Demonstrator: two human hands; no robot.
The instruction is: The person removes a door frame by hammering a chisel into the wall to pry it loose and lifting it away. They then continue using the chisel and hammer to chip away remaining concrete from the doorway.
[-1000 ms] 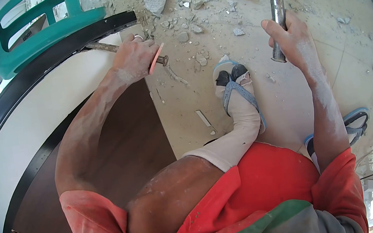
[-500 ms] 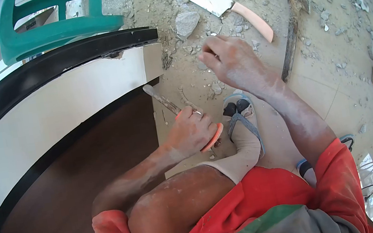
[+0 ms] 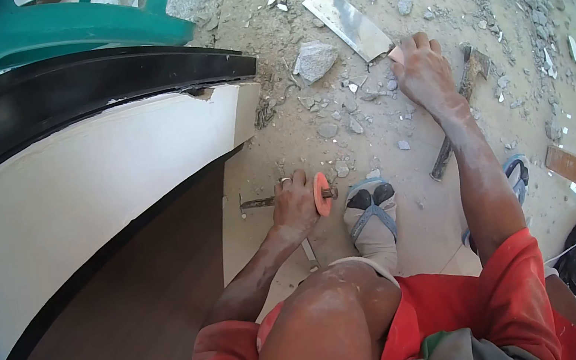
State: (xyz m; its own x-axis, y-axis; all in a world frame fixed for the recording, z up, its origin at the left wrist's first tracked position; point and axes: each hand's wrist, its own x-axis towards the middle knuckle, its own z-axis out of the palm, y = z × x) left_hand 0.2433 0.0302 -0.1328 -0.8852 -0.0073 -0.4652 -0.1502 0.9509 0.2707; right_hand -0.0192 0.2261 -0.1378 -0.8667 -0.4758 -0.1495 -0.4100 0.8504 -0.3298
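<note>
Dusty tiled floor (image 3: 422,193), littered with rubble; reference point is the big grey rock (image 3: 315,61). Cleaver (image 3: 350,23) lies flat to the right of the rock, blade bare, most of the handle hidden under the right hand (image 3: 429,71). That hand's fingers bend down over the handle, with a bit of pink handle showing at their left edge; the blade runs out from there, clear of the fingers. Can't tell how tightly they close. Cleaver's long axis is diagonal: blade end points away from the person and leftward, handle end back toward the person and rightward. Left hand (image 3: 295,205), on the person's side of the rock and a bit left, has its fingers wrapped around the chisel (image 3: 257,204). Orange guard (image 3: 322,194) sits just right of those fingers, a short stub of shaft past it; the longer end sticks out left. Chisel axis runs crosswise, near level; can't tell if it touches the floor. Hammer (image 3: 471,68) is right of the rock, head away from the person, handle running back behind the right wrist. Green chair (image 3: 76,29) is left of the rock and farther out.
</note>
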